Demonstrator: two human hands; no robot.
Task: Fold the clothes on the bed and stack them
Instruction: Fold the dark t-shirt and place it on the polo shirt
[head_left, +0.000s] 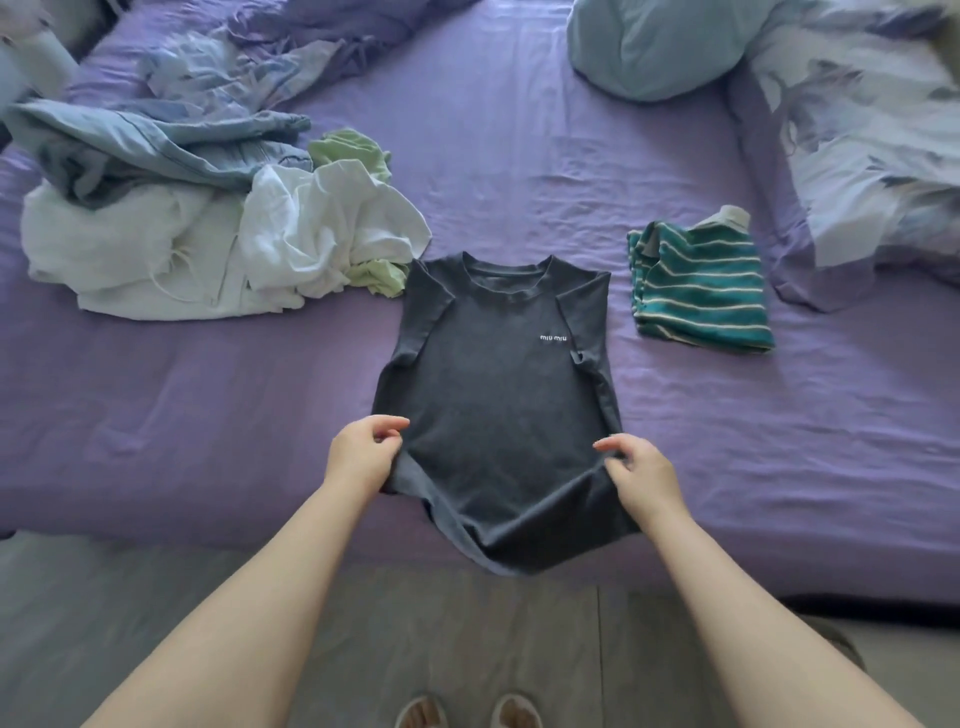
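Left hand (363, 457) and right hand (641, 475) pinching the two side edges of the dark grey T-shirt (498, 395) near its hem, fingers curled onto cloth. Sleeves already folded inward; long axis running straight away from the grip toward the collar, hem overhanging the edge of the bed (208, 415). Both forearms extended, roughly symmetrical; thumb contact probably under the fabric, not clearly visible. Folded striped garment (698, 291) to the right, unfolded pile (208, 244) to the left.
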